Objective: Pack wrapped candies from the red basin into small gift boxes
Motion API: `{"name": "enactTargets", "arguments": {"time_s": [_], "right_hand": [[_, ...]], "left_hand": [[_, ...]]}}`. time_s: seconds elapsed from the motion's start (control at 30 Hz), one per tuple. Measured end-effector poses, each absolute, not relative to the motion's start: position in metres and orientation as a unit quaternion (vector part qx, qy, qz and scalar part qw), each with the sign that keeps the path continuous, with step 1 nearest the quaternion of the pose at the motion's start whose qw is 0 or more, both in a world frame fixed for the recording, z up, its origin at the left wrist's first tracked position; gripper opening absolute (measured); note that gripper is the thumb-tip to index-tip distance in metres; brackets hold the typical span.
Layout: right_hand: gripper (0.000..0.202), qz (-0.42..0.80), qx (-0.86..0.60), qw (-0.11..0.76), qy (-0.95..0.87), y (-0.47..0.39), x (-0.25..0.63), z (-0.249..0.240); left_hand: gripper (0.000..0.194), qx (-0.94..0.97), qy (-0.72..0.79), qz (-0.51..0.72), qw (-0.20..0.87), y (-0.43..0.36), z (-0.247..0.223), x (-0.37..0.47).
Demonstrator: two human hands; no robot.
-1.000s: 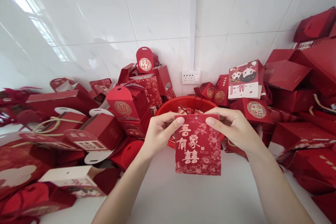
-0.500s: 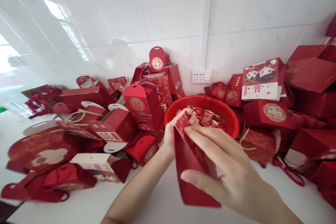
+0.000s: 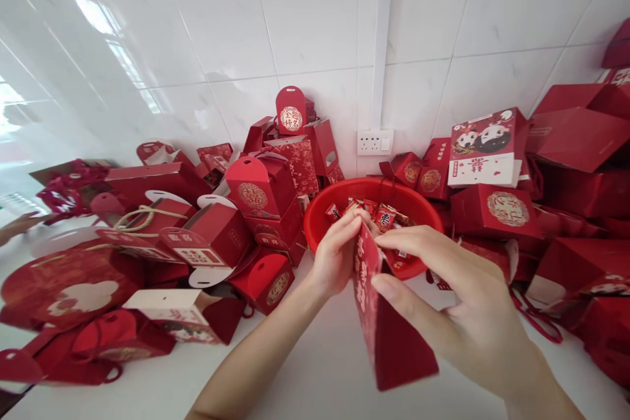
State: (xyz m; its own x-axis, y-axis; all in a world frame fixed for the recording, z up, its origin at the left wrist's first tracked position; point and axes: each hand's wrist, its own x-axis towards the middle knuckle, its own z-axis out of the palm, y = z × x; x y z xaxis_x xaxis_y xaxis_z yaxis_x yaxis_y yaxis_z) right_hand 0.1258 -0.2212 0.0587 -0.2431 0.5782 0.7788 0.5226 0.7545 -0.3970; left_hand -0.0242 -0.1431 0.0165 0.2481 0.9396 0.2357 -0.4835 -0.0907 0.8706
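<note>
A red cardboard gift box [image 3: 401, 341] with pale printed characters is tilted between my hands above the white table. My left hand [image 3: 337, 252] grips its far end, fingers wrapped around the left side. From the right, my right hand [image 3: 467, 315] has its thumb and forefinger on the box's upper edges; its other fingers are partly hidden. Just beyond the box is a red plastic basin [image 3: 315, 203] holding several small red wrapped sweets [image 3: 386, 216].
Folded red gift boxes [image 3: 209, 236] crowd the table on the left, more boxes [image 3: 512, 213] are piled on the right. A wall socket [image 3: 375, 142] is on the tiled wall behind the basin. Another person's hand [image 3: 22, 226] shows at the left edge.
The box has turned, so its printed left side now faces me, and it has shifted slightly right. My right hand has moved right. Another person's hand has appeared at the left edge.
</note>
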Motion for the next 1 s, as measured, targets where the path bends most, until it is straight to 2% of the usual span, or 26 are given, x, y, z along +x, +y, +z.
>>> {"name": "enactTargets", "arguments": {"time_s": [0.1,0.37,0.43,0.5,0.7,0.87,1.0], "right_hand": [[0.017,0.052,-0.385,0.509,-0.768,-0.221,0.132,0.060],[0.009,0.055,-0.420,0.520,-0.742,-0.219,0.141,0.065],[0.012,0.053,-0.422,0.524,-0.738,-0.217,0.142,0.065],[0.014,0.050,-0.418,0.531,-0.735,-0.215,0.143,0.064],[0.010,0.062,-0.405,0.566,-0.715,-0.216,0.157,0.069],[0.009,0.079,-0.364,0.604,-0.704,-0.223,0.170,0.076],[0.008,0.097,-0.414,0.561,-0.711,-0.226,0.171,0.076]], "left_hand": [[0.031,0.477,0.229,0.600,0.601,-0.147,0.023,-0.030],[0.018,0.556,0.280,0.709,0.330,-0.160,0.028,-0.044],[0.017,0.567,0.284,0.715,0.294,-0.163,0.029,-0.045],[0.017,0.569,0.283,0.711,0.302,-0.165,0.029,-0.046],[0.022,0.581,0.253,0.653,0.415,-0.168,0.032,-0.049],[0.010,0.665,0.229,0.621,0.345,-0.172,0.041,-0.053],[0.011,0.665,0.270,0.609,0.337,-0.171,0.042,-0.055]]}}
